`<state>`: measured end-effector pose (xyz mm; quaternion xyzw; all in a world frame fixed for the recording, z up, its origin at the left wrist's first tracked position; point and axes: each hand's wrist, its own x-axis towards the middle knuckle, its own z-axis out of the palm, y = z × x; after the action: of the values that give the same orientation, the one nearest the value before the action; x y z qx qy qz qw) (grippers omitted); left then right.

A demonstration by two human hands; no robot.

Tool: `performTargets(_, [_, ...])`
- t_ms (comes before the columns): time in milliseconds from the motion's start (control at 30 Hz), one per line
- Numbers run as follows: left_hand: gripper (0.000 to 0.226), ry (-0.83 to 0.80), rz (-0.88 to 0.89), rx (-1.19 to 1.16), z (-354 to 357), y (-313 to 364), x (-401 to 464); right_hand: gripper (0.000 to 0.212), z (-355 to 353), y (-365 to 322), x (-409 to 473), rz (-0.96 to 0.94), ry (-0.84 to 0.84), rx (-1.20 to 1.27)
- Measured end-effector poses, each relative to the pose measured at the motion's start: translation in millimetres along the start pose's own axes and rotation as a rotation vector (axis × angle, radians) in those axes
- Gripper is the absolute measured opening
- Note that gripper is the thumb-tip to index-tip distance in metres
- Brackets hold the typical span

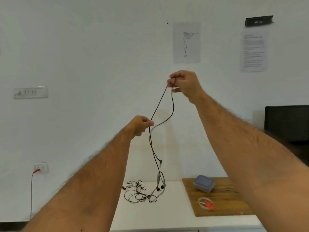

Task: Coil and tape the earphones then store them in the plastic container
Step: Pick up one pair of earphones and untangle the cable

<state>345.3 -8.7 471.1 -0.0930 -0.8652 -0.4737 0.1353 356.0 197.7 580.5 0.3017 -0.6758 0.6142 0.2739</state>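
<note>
R hand [184, 83] pinching earphone cable [173, 106] high, L hand [139, 125] gripping it lower, earbuds dangling over table [167, 218]

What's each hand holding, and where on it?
Both grip one black earphone cable: right hand pinches its top, left hand pinches it partway down. Earbuds dangle below.

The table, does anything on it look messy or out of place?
Yes. A heap of black earphones lies tangled on the white table, cords looped over one another instead of coiled. The plastic container sits lidded on the wooden board, beside the red-handled scissors.
</note>
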Motion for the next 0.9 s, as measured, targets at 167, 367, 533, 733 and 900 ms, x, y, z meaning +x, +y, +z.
performTargets(167, [0.011, 0.17, 0.088, -0.058, -9, -3, 5, 0.026, -12, -2, -4, 0.13, -0.07, -0.204])
performTargets(367, [0.01, 0.287, 0.238, 0.057, -3, 30, 12, 0.033, 3, 14, -7, 0.236, -0.104, -0.934])
performTargets(533, [0.007, 0.298, 0.268, 0.004, 5, 40, 13, 0.059, 26, 14, -14, 0.294, -0.068, -1.437])
performTargets(733, [0.009, 0.201, 0.295, -0.244, 6, 46, 6, 0.035, 32, 18, -23, 0.197, -0.512, -0.65])
performTargets(900, [0.016, 0.108, 0.249, -0.255, 0, 32, -2, 0.018, 22, 19, -23, 0.083, -0.35, -0.675])
